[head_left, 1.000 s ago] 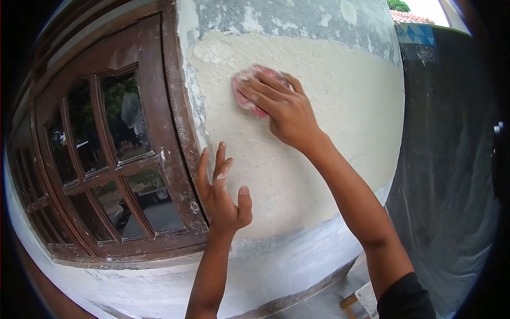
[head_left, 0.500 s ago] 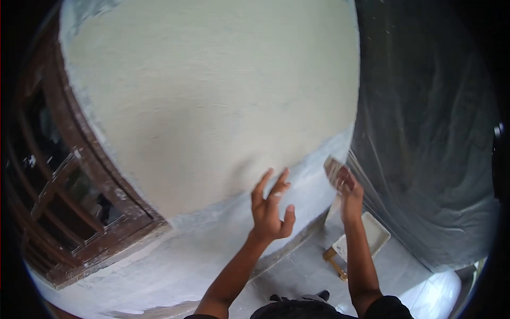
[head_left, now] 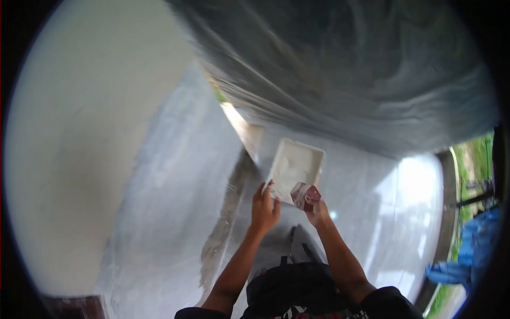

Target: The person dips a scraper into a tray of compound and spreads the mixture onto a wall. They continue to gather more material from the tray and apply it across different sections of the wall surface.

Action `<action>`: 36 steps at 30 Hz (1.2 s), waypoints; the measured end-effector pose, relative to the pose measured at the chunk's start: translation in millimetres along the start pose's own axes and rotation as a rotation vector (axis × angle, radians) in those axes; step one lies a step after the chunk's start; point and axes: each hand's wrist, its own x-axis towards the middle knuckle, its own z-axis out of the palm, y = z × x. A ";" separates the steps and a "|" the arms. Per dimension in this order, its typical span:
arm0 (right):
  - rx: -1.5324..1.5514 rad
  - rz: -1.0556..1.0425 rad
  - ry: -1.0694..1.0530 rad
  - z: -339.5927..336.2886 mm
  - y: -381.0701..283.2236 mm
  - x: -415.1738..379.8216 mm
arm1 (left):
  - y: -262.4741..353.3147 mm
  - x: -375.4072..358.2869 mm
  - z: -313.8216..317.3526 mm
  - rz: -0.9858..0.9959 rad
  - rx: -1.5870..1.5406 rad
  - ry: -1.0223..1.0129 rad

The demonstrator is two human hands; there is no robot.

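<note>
Your right hand (head_left: 317,213) has its grip closed on a red piece smeared with white (head_left: 305,196), holding it over the near right corner of the shallow white rectangular tray (head_left: 304,143). Your left hand (head_left: 264,212) is at the tray's near left corner, fingers at the rim and thumb a little apart from them; you cannot tell from this view whether that grip is closed on the edge. Inside the tray lies off-white paste (head_left: 291,173), uneven and streaked, so some material looks available, though its depth is unclear. Left of the tray, a wide smooth cream coat (head_left: 79,133) covers much of the visible wall, and that part looks well advanced. Between it and the tray, a bluish-grey band of wall (head_left: 170,191) has no cream over it; whether it is meant to be covered cannot be told. Blur hides how even the coat is, so its finish cannot be judged. Beyond the tray hangs a dark plastic sheet (head_left: 340,69), and grey floor (head_left: 366,212) stretches to the tray's right.
</note>
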 end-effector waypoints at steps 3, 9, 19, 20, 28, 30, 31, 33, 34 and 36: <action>-0.097 -0.029 0.216 -25.0 43.7 12.2 | -56.6 -23.3 24.9 -0.083 -0.059 -0.136; -0.338 -0.075 0.503 -97.2 80.3 74.2 | -112.0 -40.7 112.6 -0.110 0.024 -0.361; -1.560 -0.608 0.138 -64.8 122.5 197.2 | -181.9 -45.0 172.5 -0.249 0.017 -0.393; -1.609 -0.591 0.112 -60.5 126.8 210.4 | -189.9 -46.2 174.1 -0.248 0.007 -0.396; -1.943 -0.822 0.209 -41.8 164.8 285.9 | -225.1 -53.6 171.2 -0.360 -0.010 -0.454; -1.989 -0.811 0.222 -42.9 170.5 290.5 | -230.4 -51.2 167.4 -0.364 -0.025 -0.451; -2.035 -0.792 0.224 -43.1 174.2 290.9 | -233.2 -49.7 165.5 -0.366 -0.026 -0.432; -2.083 -0.770 0.226 -44.7 182.6 285.0 | -238.9 -48.8 161.1 -0.369 -0.031 -0.415; -2.104 -0.760 0.202 -47.1 187.1 278.3 | -244.6 -48.7 159.6 -0.346 -0.044 -0.386; -2.102 -0.714 0.159 -51.0 192.1 261.2 | -252.1 -46.5 158.4 -0.320 -0.064 -0.351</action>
